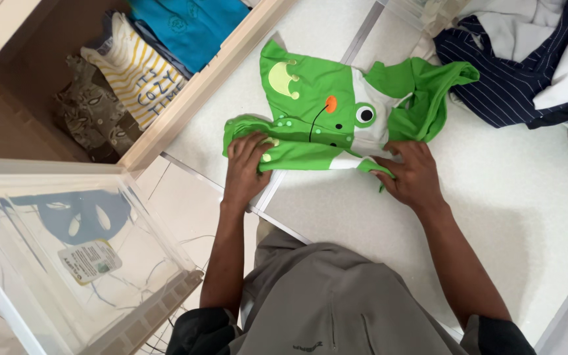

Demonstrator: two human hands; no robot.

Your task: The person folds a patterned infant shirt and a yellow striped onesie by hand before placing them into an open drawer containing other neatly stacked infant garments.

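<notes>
A small green garment with a frog face lies on the white tiled floor, partly folded along its near edge. My left hand presses down on the folded left end, fingers curled over the cloth. At the right end my right hand pinches the near edge of the fabric against the floor. Both forearms reach out from my knees in grey trousers at the bottom of the view.
An open wooden drawer at the upper left holds folded clothes in blue, striped yellow and patterned brown. A clear plastic bin stands at the lower left. A heap of dark striped and white clothes lies at the upper right.
</notes>
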